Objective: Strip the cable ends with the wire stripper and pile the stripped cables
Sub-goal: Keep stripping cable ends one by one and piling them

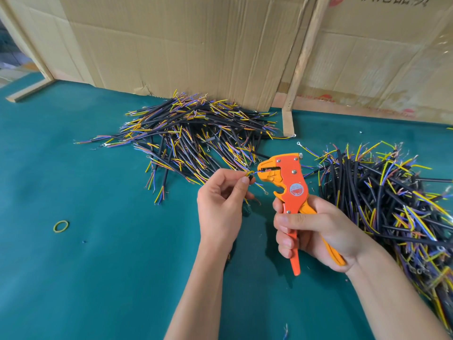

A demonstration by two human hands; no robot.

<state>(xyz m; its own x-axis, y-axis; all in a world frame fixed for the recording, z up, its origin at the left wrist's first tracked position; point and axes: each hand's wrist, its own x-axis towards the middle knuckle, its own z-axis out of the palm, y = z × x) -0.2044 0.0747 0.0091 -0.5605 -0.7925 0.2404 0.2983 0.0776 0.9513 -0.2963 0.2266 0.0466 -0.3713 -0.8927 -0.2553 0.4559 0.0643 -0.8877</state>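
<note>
Over the middle of the green worktop (98, 266) the left hand (220, 207) pinches a short cable (251, 179) whose blue wire enters the nose of the orange wire stripper (286, 177), its handles in the right hand's (316, 231) curled grip, with cable piles behind (196, 133) and at the right edge (392, 204)

You get bright, even light with soft shadows; edges bow from wide-angle distortion, far right corner blurs.

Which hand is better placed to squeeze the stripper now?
The right hand: it already grips the handles of the wire stripper. The left hand pinches the cable, feeding a wire into the stripper's mouth.
</note>
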